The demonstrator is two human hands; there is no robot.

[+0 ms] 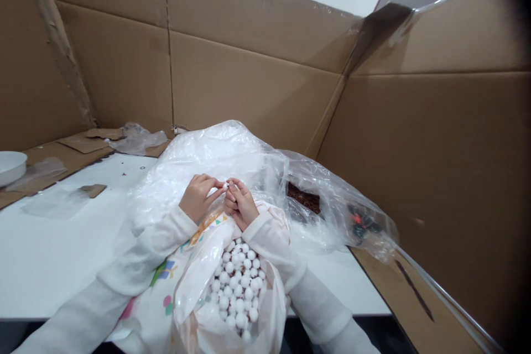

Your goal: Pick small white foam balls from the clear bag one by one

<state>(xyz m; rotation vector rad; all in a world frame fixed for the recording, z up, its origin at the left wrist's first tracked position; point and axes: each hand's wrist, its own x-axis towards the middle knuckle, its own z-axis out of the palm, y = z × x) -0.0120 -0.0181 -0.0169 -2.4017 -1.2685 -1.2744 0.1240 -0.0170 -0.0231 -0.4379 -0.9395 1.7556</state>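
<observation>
Between the fingertips of my left hand is a small white ball, pinched by thumb and forefinger. My right hand meets it there, its thumb and fingers closed close against the ball; whether they grip a small part of it is too small to make out. Below my hands an open white plastic bag holds many white balls with dark reddish bits among them. Behind my hands lies a large clear plastic bag full of white material.
Cardboard walls enclose the white table. To the right, clear plastic covers a dark brown bundle and black and red items. At the left stand a white bowl and crumpled plastic.
</observation>
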